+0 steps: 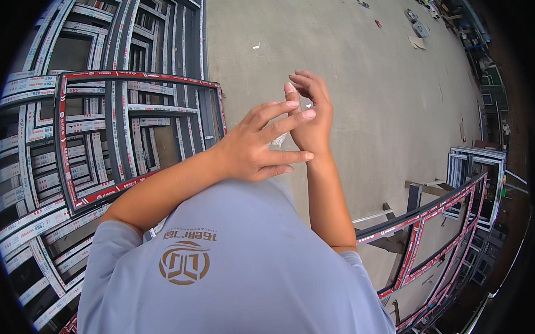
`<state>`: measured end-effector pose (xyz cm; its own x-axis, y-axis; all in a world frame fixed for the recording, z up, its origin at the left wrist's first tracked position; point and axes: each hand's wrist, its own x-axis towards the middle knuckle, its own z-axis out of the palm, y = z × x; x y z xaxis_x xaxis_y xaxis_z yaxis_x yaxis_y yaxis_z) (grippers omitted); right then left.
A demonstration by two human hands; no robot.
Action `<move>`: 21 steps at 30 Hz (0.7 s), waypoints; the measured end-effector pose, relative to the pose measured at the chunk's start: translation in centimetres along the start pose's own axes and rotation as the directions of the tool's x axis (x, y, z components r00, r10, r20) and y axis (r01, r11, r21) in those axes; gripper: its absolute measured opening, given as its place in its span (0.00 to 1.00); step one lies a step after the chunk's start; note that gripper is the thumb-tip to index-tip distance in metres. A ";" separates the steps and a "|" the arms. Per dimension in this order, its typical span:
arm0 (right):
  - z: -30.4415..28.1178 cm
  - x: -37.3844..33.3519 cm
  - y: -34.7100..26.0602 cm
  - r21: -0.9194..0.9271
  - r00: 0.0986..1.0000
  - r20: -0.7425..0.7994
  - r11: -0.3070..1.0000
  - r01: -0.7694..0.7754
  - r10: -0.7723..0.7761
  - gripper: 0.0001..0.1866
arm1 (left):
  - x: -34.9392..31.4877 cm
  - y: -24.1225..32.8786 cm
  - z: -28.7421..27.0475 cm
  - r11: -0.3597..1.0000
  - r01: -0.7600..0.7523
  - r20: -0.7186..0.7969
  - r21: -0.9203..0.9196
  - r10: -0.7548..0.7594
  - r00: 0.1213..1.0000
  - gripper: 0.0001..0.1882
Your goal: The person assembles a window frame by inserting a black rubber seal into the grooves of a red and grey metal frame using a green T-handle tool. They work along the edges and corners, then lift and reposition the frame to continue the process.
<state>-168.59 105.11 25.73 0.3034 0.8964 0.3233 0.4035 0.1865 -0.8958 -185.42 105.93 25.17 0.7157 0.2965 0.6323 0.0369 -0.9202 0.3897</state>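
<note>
My hands are raised close together in front of my grey-blue shirt [242,274]. My left hand [260,138] has its fingers spread, with the fingertips crossing in front of my right palm and wrist. Beside it my right hand [314,115] is held upright, its fingers loosely bent and the thumb apart from them. I see nothing gripped in either hand. A small white bit [308,105] shows between the fingers of the right hand; whether it lies on the hand or on the floor behind, I cannot tell. Something whitish and crumpled [278,141] is partly hidden behind the left fingers.
Stacked dark window frames with white protective tape [159,106] fill the left side, a red-taped frame [143,75] on top. At lower right, a long red-taped frame [412,250] rests on supports [414,198]. Scraps and coils [419,29] lie on the concrete floor [384,127].
</note>
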 end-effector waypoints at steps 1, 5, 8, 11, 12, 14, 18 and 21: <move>0.2 1.6 0.5 0.014 1.000 0.004 1.000 0.004 -0.004 0.11 | 0.7 -1.3 0.0 1.000 0.005 -0.006 0.030 -0.005 1.000 0.24; 1.0 9.3 2.5 0.101 0.988 0.088 0.988 0.118 -0.127 0.11 | 3.9 -5.9 0.2 0.988 0.074 -0.055 0.138 -0.067 0.996 0.23; 1.6 14.5 3.3 0.100 0.962 0.135 0.969 0.225 -0.237 0.11 | 6.8 -8.4 0.0 0.977 0.160 -0.095 0.143 -0.147 0.985 0.22; 2.7 19.0 4.0 0.147 0.952 0.177 0.963 0.227 -0.251 0.12 | 8.9 -11.3 -0.7 0.963 0.202 -0.118 0.177 -0.183 0.976 0.22; 3.2 20.2 4.2 0.174 0.949 0.199 0.962 0.211 -0.244 0.12 | 9.3 -12.1 -0.7 0.955 0.232 -0.135 0.183 -0.209 0.969 0.22; 4.5 22.2 4.4 0.213 0.933 0.258 0.957 0.197 -0.249 0.11 | 9.6 -13.4 -1.0 0.939 0.287 -0.173 0.189 -0.255 0.951 0.21; 9.1 25.4 3.8 0.294 0.881 0.360 0.934 0.204 -0.306 0.09 | 8.6 -16.2 -3.4 0.901 0.358 -0.232 0.246 -0.304 0.924 0.20; 12.8 27.6 3.0 0.342 0.834 0.435 0.919 0.197 -0.340 0.08 | 7.6 -18.9 -5.5 0.878 0.379 -0.320 0.293 -0.283 0.904 0.20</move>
<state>-170.06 135.54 28.06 -0.2596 0.8587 0.4419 0.1354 0.4855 -0.8637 -184.51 126.98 26.34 0.4138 0.6105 0.6754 0.5076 -0.7706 0.3855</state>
